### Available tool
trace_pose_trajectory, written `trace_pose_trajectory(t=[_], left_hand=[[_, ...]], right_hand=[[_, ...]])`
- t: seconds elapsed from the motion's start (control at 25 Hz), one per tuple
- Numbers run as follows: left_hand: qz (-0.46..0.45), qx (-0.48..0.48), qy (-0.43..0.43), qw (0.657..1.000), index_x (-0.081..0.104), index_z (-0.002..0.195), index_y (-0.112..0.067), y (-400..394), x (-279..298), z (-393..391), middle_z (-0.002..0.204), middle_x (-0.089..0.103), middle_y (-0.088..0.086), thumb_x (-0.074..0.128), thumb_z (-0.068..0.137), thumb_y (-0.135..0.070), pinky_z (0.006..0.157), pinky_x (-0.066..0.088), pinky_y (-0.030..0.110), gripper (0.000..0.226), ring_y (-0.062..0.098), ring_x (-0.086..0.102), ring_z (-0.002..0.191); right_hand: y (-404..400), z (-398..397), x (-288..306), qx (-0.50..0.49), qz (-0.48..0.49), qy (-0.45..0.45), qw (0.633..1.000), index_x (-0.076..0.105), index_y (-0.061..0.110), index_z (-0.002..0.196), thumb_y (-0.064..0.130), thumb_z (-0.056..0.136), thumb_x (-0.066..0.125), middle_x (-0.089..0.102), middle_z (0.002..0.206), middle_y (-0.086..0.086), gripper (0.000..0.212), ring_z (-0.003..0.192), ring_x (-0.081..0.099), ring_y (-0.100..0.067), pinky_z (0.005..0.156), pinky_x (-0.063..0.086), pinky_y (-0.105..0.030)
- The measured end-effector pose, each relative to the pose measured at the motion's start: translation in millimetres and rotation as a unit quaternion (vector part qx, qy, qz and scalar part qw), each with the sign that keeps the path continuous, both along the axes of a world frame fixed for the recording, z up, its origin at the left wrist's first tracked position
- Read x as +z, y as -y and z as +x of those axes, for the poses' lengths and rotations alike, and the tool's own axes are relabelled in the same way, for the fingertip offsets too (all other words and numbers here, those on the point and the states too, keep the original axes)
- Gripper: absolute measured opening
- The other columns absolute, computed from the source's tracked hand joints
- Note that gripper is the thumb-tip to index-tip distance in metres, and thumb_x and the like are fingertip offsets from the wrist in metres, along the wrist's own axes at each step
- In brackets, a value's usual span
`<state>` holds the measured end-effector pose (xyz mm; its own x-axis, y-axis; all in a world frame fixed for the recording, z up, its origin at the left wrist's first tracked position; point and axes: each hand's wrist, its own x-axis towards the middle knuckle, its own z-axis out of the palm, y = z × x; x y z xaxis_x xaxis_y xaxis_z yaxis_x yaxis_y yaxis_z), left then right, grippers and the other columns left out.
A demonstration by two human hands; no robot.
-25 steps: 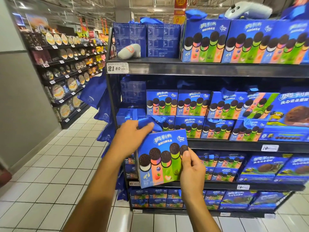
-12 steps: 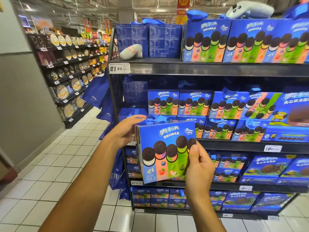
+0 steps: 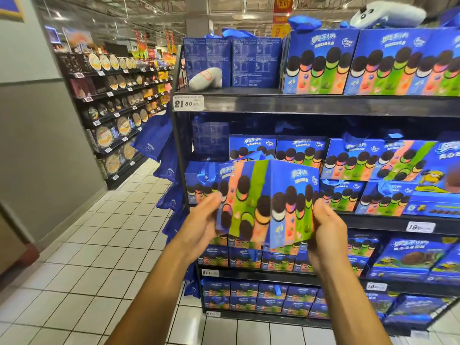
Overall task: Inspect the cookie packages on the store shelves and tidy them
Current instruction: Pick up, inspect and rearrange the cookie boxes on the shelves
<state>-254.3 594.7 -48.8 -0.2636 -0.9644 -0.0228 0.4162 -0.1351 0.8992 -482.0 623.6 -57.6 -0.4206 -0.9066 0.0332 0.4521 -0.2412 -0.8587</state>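
I hold a blue cookie box (image 3: 267,202) printed with dark sandwich cookies on coloured stripes, in front of the black shelf unit (image 3: 323,105). One corner of the box points at me, so two faces show. My left hand (image 3: 202,224) grips its left side. My right hand (image 3: 326,227) grips its right edge, thumb on the front. Behind it, rows of the same boxes (image 3: 348,160) fill the second shelf, some tilted. More boxes (image 3: 321,61) stand on the top shelf.
Blue tote bags (image 3: 154,143) hang off the shelf's left end. A white plush toy (image 3: 206,78) lies on the top shelf. An aisle of round tins (image 3: 117,108) runs along the left beside a grey wall. White tiled floor (image 3: 87,257) lies at my left.
The box rose from waist height to the second shelf's level and turned, so a corner and two faces show instead of the flat front. My left hand slid from its top to its left side.
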Motion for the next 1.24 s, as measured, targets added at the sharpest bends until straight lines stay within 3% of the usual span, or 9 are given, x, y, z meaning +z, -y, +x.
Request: trace_pose_trajectory(t=[0.2, 0.32, 0.44, 0.64, 0.76, 0.84, 0.96, 1.12, 1.24], left_hand=[[-0.109, 0.089, 0.105, 0.984, 0.071, 0.111, -0.019, -20, 19, -14, 0.096, 0.078, -0.002, 0.075, 0.073, -0.034, 0.066, 0.060, 0.028, 0.041, 0.012, 0.073, 0.085], [-0.140, 0.105, 0.104, 0.979, 0.075, 0.099, -0.026, -28, 27, -19, 0.101, 0.077, 0.001, 0.080, 0.065, -0.039, 0.076, 0.059, 0.029, 0.037, 0.018, 0.073, 0.095], [-0.145, 0.115, 0.122, 0.975, 0.071, 0.110, -0.021, -31, 29, -23, 0.109, 0.076, 0.002, 0.080, 0.064, -0.043, 0.083, 0.057, 0.038, 0.052, 0.022, 0.072, 0.103], [-0.107, 0.124, 0.105, 0.981, 0.062, 0.126, -0.009, -14, 13, -17, 0.123, 0.069, 0.015, 0.063, 0.090, -0.022, 0.090, 0.056, 0.039, 0.039, 0.029, 0.066, 0.113], [-0.055, 0.121, 0.044, 0.990, 0.054, 0.132, -0.002, -1, -5, -12, 0.120, 0.068, 0.013, 0.039, 0.104, -0.013, 0.087, 0.055, 0.035, 0.034, 0.029, 0.063, 0.108], [-0.005, 0.124, 0.002, 0.992, 0.048, 0.140, -0.003, 8, -14, -9, 0.128, 0.064, 0.013, 0.032, 0.107, -0.016, 0.101, 0.048, 0.048, 0.039, 0.031, 0.059, 0.117], [0.063, 0.142, -0.036, 0.987, 0.044, 0.145, -0.010, 20, -23, -5, 0.141, 0.055, 0.020, 0.034, 0.107, -0.018, 0.109, 0.036, 0.064, 0.041, 0.042, 0.051, 0.128], [0.080, 0.150, -0.055, 0.984, 0.048, 0.143, -0.008, 17, -11, -15, 0.131, 0.060, 0.021, 0.062, 0.075, -0.035, 0.085, 0.057, 0.050, 0.075, 0.036, 0.066, 0.099], [0.062, 0.184, -0.042, 0.980, 0.053, 0.138, -0.006, 18, -4, -26, 0.130, 0.062, 0.022, 0.060, 0.087, -0.035, 0.098, 0.049, 0.060, 0.059, 0.042, 0.062, 0.112]], right_hand=[[19, -18, 13, 0.076, 0.003, 0.036, 0.996, 0.068, 0.009, 0.112, 0.018, 0.108, 0.035, 0.078, 0.098, -0.002, 0.034, 0.091, 0.074, -0.016, 0.081, 0.061, -0.034], [25, -25, 12, 0.089, 0.017, 0.050, 0.995, 0.056, 0.000, 0.137, 0.017, 0.108, 0.037, 0.063, 0.130, -0.020, 0.039, 0.123, 0.057, -0.036, 0.114, 0.038, -0.056], [31, -33, 9, 0.090, 0.017, 0.052, 0.994, 0.053, -0.003, 0.140, 0.015, 0.108, 0.038, 0.054, 0.141, -0.024, 0.040, 0.132, 0.050, -0.040, 0.119, 0.030, -0.057], [25, -33, 8, 0.132, -0.020, 0.006, 0.991, 0.061, 0.005, 0.130, 0.025, 0.103, 0.043, 0.072, 0.119, -0.011, 0.038, 0.106, 0.069, -0.024, 0.093, 0.057, -0.039], [17, -29, 6, 0.199, -0.028, -0.105, 0.974, 0.059, 0.004, 0.132, 0.033, 0.094, 0.053, 0.069, 0.126, -0.012, 0.048, 0.107, 0.066, -0.023, 0.085, 0.055, -0.036], [13, -26, 7, 0.235, -0.030, -0.171, 0.957, 0.063, 0.010, 0.129, 0.035, 0.090, 0.063, 0.074, 0.116, 0.001, 0.047, 0.097, 0.068, -0.009, 0.076, 0.056, -0.020], [8, -20, 11, 0.263, -0.068, -0.268, 0.924, 0.068, 0.017, 0.127, 0.034, 0.093, 0.066, 0.073, 0.091, 0.020, 0.038, 0.076, 0.063, 0.009, 0.065, 0.046, -0.005], [5, -22, 21, 0.285, -0.085, -0.278, 0.914, 0.071, 0.031, 0.119, 0.041, 0.084, 0.074, 0.074, 0.095, 0.015, 0.037, 0.078, 0.064, 0.001, 0.068, 0.050, -0.013], [6, -19, 21, 0.279, -0.097, -0.288, 0.911, 0.072, 0.028, 0.106, 0.023, 0.088, 0.077, 0.069, 0.076, 0.016, 0.019, 0.064, 0.060, 0.000, 0.059, 0.048, -0.014]])
